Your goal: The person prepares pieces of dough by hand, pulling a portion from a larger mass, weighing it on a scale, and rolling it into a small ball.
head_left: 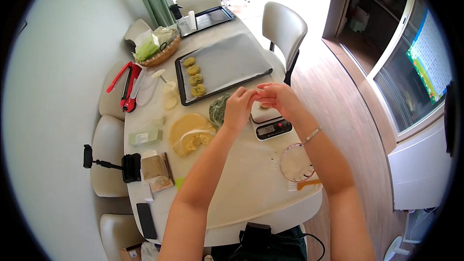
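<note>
My left hand [240, 108] and my right hand [282, 99] meet above the kitchen scale [273, 129], fingertips pressed together. Whatever lies between their fingers is too small and covered to make out. A small tan piece shows just under the right fingers, over the scale's plate. Beside my left hand sits a clear bag of dark green filling [220, 109], partly behind the wrist. Left of it, a flat mass of yellow dough [187, 124] lies under clear film, with crumbly lumps at its near edge. Several greenish dough balls [195, 79] line the left side of the paper-lined baking tray [227, 60].
A glass bowl [297, 163] and an orange-handled brush [308, 184] lie by my right forearm. At the left are a phone [146, 221], a black phone holder [130, 167], packets and a red sealer-like tool [129, 87]. A wicker basket [166, 54] and chairs [284, 29] stand farther off.
</note>
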### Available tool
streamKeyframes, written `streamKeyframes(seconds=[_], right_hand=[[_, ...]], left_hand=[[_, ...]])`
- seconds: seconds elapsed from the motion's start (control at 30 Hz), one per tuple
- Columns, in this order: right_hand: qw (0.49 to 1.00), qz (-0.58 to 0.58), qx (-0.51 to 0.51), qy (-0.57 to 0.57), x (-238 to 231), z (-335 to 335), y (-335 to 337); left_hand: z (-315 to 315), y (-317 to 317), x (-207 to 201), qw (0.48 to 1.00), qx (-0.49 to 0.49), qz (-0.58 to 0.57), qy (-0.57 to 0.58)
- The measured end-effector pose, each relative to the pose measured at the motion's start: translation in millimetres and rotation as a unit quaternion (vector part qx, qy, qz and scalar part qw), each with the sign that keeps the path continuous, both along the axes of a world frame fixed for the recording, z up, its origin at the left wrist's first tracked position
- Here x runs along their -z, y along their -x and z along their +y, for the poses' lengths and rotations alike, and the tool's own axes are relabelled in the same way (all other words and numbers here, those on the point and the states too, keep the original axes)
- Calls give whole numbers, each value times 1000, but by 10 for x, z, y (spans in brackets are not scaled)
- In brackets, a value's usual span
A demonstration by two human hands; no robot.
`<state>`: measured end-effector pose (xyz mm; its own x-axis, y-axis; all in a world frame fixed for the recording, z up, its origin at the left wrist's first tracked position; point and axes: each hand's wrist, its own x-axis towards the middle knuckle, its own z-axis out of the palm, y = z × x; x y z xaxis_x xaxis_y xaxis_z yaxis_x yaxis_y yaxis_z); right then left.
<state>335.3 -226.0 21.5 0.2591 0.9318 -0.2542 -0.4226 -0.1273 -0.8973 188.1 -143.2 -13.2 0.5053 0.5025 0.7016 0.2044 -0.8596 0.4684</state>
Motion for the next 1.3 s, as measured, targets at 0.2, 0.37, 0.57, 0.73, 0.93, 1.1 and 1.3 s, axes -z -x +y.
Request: streamKeyframes(seconds=[0.2, 0.37, 0.57, 0.73, 0.93, 1.1, 1.3], right_hand=[[991, -121, -47, -21, -51, -29, 344], [973, -142, -161, -81, 171, 33, 716], [880, -427, -162, -130, 626, 188, 1487], [803, -553, -112, -193, 823, 356, 1830], [746, -635, -95, -176, 838, 308, 1836], [699, -687, -108, -168, 855, 285, 1828], [561, -798, -25, -221, 1035, 297, 1876]], left_hand=[[-32, 590, 72, 944, 61, -66, 319], [2, 1635, 100, 961, -41, 51, 270], [-67, 1960, 329, 944, -147, 112, 274], [-85, 1991, 265, 953, -217, 177, 112], [-66, 2082, 296, 951, -248, 165, 78], [-146, 2014, 298, 965, -224, 124, 46], [-159, 1927, 410, 946, -288, 147, 22]])
